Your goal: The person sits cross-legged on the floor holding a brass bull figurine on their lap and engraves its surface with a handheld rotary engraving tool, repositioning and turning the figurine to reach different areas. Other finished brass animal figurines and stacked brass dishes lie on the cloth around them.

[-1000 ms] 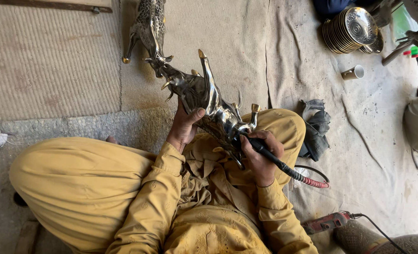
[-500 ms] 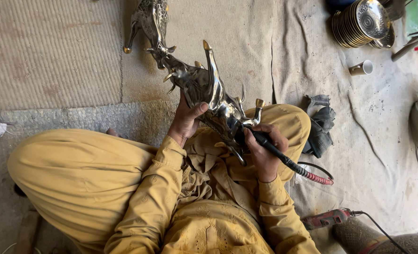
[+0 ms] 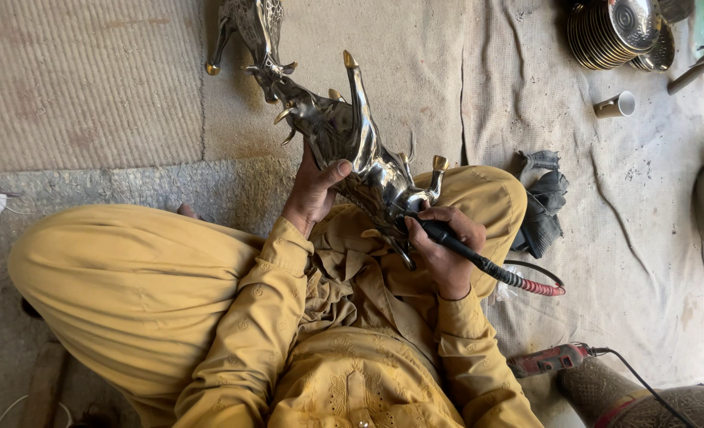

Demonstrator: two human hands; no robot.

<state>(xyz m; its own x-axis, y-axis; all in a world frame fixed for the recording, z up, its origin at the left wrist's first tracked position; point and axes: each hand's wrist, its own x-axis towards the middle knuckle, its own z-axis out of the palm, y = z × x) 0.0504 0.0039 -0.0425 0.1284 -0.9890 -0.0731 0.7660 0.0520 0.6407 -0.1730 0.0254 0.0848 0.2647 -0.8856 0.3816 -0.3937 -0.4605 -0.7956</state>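
Basically, the metal animal figure [image 3: 360, 158] sits propped on the person's lap, tilted, head end out over the cloth [image 3: 415, 71], hooves up. Left hand [image 3: 314, 194] is wrapped around the body from below, thumb across the flank, fingers closed. Right hand [image 3: 445, 246] is closed pen-style on a black rotary tool handpiece [image 3: 455, 244], tip against the figure's rear near a brass hoof [image 3: 440, 163]. Figure looks like polished solid metal: likely heavy, rigid, slick. Horns and thin legs are snag points and probably the weakest parts. Best grip looks like mid-body, where the left hand is, not the legs. A second figure [image 3: 253, 32] lies on the cloth just past it, apparently touching at the head.
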